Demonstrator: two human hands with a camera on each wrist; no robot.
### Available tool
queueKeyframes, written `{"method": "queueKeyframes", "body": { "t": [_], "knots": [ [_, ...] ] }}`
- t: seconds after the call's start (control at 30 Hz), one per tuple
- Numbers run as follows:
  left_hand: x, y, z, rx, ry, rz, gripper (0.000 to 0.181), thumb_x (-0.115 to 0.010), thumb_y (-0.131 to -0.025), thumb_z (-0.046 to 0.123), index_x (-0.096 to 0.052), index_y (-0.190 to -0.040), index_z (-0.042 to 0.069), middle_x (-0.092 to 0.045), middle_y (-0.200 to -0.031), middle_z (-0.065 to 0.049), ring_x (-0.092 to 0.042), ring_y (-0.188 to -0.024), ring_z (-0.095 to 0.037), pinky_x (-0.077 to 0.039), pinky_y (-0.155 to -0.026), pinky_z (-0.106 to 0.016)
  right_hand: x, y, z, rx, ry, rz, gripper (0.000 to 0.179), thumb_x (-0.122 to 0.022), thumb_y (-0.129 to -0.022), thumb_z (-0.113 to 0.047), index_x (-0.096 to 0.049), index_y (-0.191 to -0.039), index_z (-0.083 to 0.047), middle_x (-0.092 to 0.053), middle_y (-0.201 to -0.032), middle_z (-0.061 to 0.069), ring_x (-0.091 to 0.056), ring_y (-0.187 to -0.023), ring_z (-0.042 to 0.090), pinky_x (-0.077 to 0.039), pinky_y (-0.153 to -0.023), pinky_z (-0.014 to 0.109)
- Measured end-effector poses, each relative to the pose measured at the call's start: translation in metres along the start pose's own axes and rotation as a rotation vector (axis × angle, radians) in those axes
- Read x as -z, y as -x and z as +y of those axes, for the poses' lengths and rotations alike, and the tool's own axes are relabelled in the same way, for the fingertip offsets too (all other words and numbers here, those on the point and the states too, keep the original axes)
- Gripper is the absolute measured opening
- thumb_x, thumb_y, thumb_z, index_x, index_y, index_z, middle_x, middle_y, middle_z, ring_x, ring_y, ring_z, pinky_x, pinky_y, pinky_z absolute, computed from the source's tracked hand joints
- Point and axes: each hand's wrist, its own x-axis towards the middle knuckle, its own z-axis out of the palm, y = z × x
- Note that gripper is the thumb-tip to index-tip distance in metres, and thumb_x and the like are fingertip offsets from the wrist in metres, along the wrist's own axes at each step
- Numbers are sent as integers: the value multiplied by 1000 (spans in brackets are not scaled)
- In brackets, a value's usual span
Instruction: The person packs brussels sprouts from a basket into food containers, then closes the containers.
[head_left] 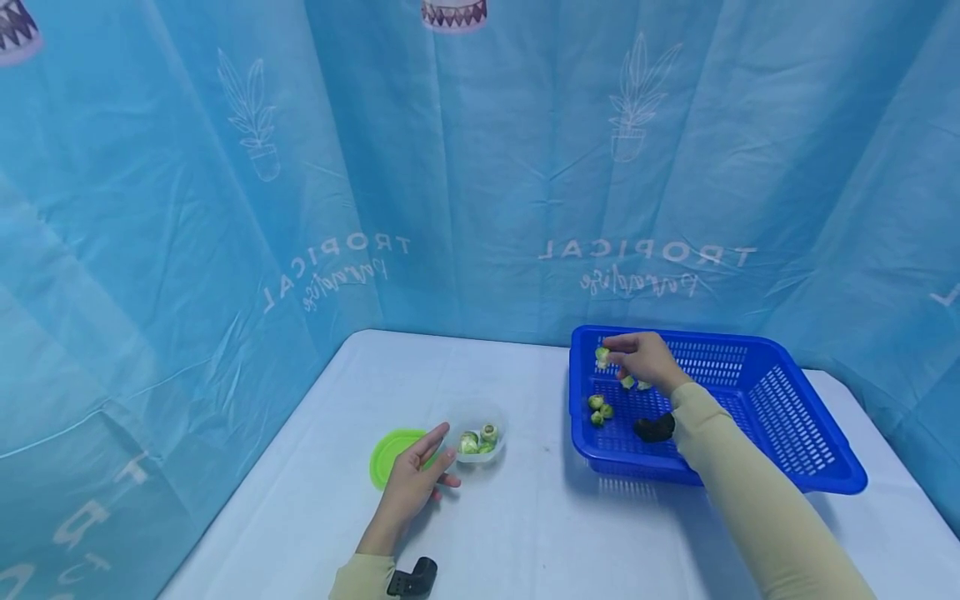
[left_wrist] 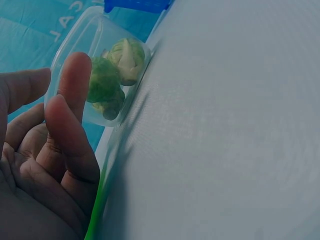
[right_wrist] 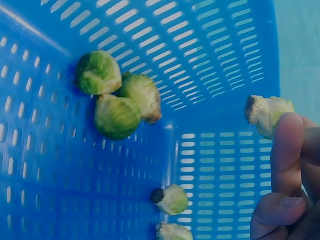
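Observation:
In the head view my right hand (head_left: 647, 360) pinches a Brussels sprout (right_wrist: 270, 114) by its leafy end, over the far left part of a blue plastic basket (head_left: 757, 483). Several more sprouts lie in the basket, among them a cluster of three (right_wrist: 117, 119) by a side wall. On the white table, my left hand (head_left: 412, 482) is beside a small clear container (left_wrist: 136, 100) that has a few Brussels sprouts (head_left: 468, 442) inside. Its fingers are loosely spread, and whether they touch the container I cannot tell. Partly behind this hand lies a round green lid (head_left: 386, 457).
Blue curtains (head_left: 487, 183) printed with plants and lettering hang behind and beside the white table (head_left: 517, 533). A black camera (head_left: 423, 575) is strapped to the left wrist, and another black camera (head_left: 655, 427) shows at the right wrist, above the basket.

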Motion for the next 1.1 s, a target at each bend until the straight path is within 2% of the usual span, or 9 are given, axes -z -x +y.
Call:
{"method": "queueKeyframes", "body": {
  "t": [0.2, 0.47, 0.63, 0.8, 1.1],
  "knots": [
    [0, 2, 2, -2, -23, 5, 55, -64, -89, 37, -45, -140, 29, -45, -147, -1, -71, -73, -20, -51, -49, -25, 4, 4, -7, -9, -62, 9, 38, -54, -97, -21, -54, -133, -10, -59, -130, 15, -64, -72, 18, -52, -69, 35],
    [-1, 0, 1, 17, -32, 19, 52, -63, -89, 36, -45, -138, 35, -46, -146, 4, -71, -74, -21, -52, -50, -25, 9, 5, -14, -8, -128, 12, 38, -55, -97, -25, -54, -133, -15, -58, -130, 9, -62, -75, 19, -48, -60, 31],
    [0, 0, 0, 10, -28, 15, 53, -64, -89, 36, -45, -138, 33, -47, -146, 1, -71, -74, -22, -51, -49, -25, 10, 8, -22, -8, -138, 20, 36, -56, -96, -28, -56, -130, -19, -59, -129, 6, -62, -75, 17, -48, -62, 30],
    [-1, 3, 2, 15, -21, 7, 55, -64, -89, 32, -44, -140, 28, -45, -146, -2, -71, -75, -26, -51, -49, -27, 13, 13, -31, -26, -150, 35, 39, -55, -96, -32, -53, -134, -22, -57, -130, 3, -63, -81, 21, -48, -66, 32],
    [-1, 16, 28, 17, -16, -24, 53, -62, -92, 26, -44, -141, 22, -43, -147, -6, -71, -78, -29, -53, -52, -29, 19, 19, -36, -38, -264, 41, 48, -58, -93, -40, -48, -138, -28, -53, -138, 0, -63, -77, 14, -49, -74, 33]
  ]
}}
